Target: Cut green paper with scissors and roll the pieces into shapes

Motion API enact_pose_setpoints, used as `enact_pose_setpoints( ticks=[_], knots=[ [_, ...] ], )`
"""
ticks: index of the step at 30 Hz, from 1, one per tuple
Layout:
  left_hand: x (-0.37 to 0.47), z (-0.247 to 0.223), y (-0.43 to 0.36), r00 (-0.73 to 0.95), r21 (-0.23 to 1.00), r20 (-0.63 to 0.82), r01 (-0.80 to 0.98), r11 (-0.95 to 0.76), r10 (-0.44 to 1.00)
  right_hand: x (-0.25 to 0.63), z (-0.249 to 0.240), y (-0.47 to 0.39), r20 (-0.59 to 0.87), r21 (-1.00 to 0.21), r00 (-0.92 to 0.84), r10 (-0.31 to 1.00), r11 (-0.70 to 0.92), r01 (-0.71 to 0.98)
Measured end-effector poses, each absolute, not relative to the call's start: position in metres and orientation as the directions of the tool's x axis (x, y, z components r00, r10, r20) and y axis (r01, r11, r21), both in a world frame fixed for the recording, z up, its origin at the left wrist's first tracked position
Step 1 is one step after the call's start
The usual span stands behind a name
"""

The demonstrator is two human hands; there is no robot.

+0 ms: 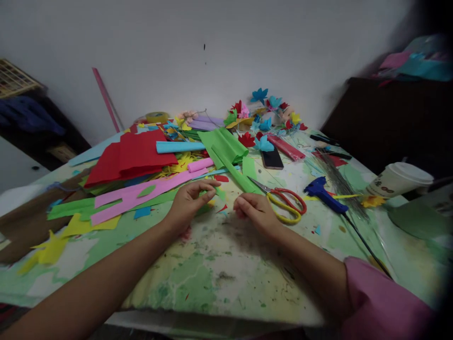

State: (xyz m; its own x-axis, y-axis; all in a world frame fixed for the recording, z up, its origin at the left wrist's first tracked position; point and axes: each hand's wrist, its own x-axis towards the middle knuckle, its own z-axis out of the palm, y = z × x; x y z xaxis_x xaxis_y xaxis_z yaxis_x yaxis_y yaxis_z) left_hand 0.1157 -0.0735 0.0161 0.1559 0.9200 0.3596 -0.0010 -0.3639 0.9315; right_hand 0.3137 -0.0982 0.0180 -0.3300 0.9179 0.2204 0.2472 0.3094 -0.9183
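Note:
My left hand [191, 204] hovers over the middle of the table, thumb and fingertips drawn together. A bit of green shows beside those fingers, and I cannot tell whether it is held or lies behind. To the right, my right hand [257, 213] is closed with its fingertips curled in; whatever is in it is hidden. Scissors [286, 204] with red and yellow handles lie just beyond my right hand, partly behind it. A green crepe paper strip [240, 178] runs down toward that hand. Pink paper strips [141, 194] lie left of my left hand.
Red paper [141, 153] and a blue roll [180, 147] lie at the back left. Paper flowers [272, 113] cluster at the back, near a phone [272, 158]. On the right are a blue glue gun [325, 194], thin wires [341, 184] and a lidded cup [399, 179].

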Motion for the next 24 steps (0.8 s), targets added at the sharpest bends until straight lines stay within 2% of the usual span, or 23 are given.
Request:
enact_pose_setpoints(
  ticks=[1, 2, 4, 7, 9, 12, 17, 21, 24],
  knots=[
    [0.117, 0.015, -0.072, 0.120, 0.959, 0.282, -0.056, -0.277, 0.952, 0.326, 0.023, -0.096, 0.287, -0.776, -0.353, 0.890, 0.432, 0.459],
    [0.117, 0.014, -0.072, 0.099, 0.975, 0.203, -0.113, -0.191, 0.974, 0.339, 0.028, -0.094, 0.322, -0.605, -0.368, 0.872, 0.489, 0.629],
    [0.119, 0.013, -0.071, 0.101, 0.974, 0.062, -0.224, -0.038, 0.993, 0.364, 0.035, -0.090, 0.327, -0.323, -0.278, 0.903, 0.384, 0.865],
    [0.122, 0.015, -0.073, 0.146, 0.926, -0.075, -0.357, 0.124, 0.986, 0.393, 0.037, -0.086, 0.212, -0.119, -0.099, 0.972, 0.126, 0.985],
    [0.123, 0.017, -0.075, 0.149, 0.899, -0.114, -0.405, 0.166, 0.982, 0.400, 0.035, -0.085, 0.146, -0.033, -0.084, 0.986, 0.090, 0.995],
    [0.122, 0.019, -0.076, 0.130, 0.882, -0.142, -0.434, 0.185, 0.981, 0.397, 0.033, -0.086, 0.071, -0.013, -0.049, 0.996, 0.050, 0.999],
    [0.120, 0.018, -0.073, 0.127, 0.836, -0.160, -0.510, 0.203, 0.979, 0.390, 0.031, -0.087, 0.033, -0.095, 0.059, 0.998, -0.056, 0.994],
    [0.121, 0.019, -0.072, 0.122, 0.793, -0.157, -0.576, 0.199, 0.980, 0.398, 0.030, -0.083, 0.138, -0.195, 0.154, 0.978, -0.126, 0.973],
    [0.122, 0.021, -0.072, 0.084, 0.795, -0.200, -0.569, 0.212, 0.976, 0.404, 0.033, -0.081, 0.259, -0.389, 0.215, 0.942, -0.102, 0.915]
  ],
)
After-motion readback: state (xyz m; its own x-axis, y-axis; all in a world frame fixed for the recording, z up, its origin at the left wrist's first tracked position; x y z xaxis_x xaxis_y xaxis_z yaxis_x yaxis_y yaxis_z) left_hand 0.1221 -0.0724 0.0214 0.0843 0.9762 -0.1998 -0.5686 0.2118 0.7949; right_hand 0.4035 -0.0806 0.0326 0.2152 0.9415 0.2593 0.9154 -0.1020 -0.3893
